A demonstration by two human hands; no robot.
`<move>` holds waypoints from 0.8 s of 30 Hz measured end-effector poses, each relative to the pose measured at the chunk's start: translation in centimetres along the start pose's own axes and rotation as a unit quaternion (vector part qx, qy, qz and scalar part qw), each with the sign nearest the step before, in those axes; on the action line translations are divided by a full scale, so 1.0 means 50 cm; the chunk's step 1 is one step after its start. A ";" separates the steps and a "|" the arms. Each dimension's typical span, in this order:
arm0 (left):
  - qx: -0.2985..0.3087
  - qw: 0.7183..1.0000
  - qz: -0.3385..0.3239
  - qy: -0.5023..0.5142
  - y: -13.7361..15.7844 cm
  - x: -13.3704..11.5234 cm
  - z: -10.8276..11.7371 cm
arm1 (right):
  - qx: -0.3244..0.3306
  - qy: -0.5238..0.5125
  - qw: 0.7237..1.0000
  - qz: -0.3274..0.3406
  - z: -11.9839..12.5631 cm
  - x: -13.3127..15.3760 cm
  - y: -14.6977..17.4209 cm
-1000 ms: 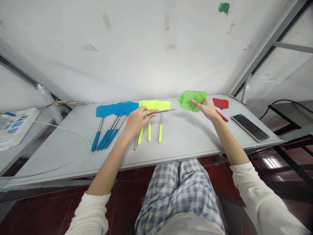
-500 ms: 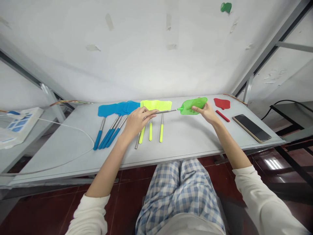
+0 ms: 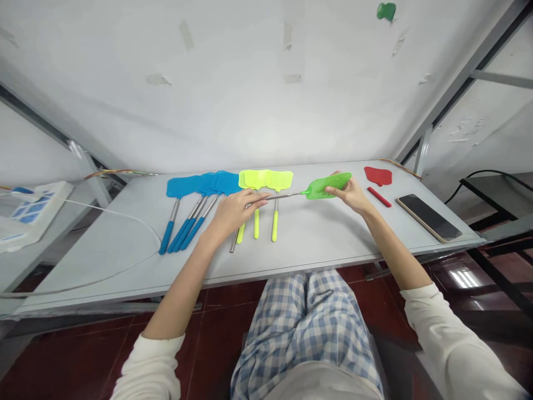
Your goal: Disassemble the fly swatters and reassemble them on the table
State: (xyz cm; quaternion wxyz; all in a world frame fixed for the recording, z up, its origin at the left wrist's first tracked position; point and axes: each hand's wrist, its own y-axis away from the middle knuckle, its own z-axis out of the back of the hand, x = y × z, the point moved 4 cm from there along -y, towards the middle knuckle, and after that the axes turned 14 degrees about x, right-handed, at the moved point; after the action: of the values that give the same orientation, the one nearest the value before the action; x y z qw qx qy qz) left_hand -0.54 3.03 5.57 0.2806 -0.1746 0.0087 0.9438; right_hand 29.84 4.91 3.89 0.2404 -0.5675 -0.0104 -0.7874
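Note:
My left hand (image 3: 239, 210) is closed on a thin metal rod (image 3: 285, 195), held level above the table. In my right hand (image 3: 350, 194) is a green perforated fly swatter head (image 3: 327, 185), pinched between thumb and fingers. The head's narrow neck meets the rod's right end; how deep the rod sits in it cannot be made out. Below and behind my left hand lie several yellow-green fly swatters (image 3: 275, 222) with metal shafts. Another metal rod (image 3: 233, 244) lies beside their handles, partly hidden by my left hand.
Several blue fly swatters (image 3: 166, 236) lie at left on the grey table (image 3: 325, 239). On the right are a red swatter head (image 3: 378, 175), a red handle (image 3: 379, 196) and a phone (image 3: 428, 218). A white cable (image 3: 141, 225) crosses the left side; a wall stands behind.
The rod's tip and the green head's neck, apart by a small gap before, now meet. The green head has tilted and shifted slightly left and down.

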 end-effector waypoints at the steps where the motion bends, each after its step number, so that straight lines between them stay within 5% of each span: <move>1: 0.010 1.000 0.001 -0.003 0.000 -0.002 0.000 | 0.001 -0.005 1.000 0.001 0.000 0.000 0.002; 24: 0.008 1.000 -0.001 -0.002 0.008 -0.034 0.025 | -0.034 -0.061 0.998 0.004 0.008 0.018 0.017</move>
State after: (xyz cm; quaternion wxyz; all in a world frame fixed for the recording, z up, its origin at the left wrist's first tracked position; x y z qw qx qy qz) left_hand 0.16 1.92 7.29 0.2825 -0.1709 0.0155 0.9438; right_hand 30.32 3.95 4.65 0.2233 -0.6224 0.0043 -0.7502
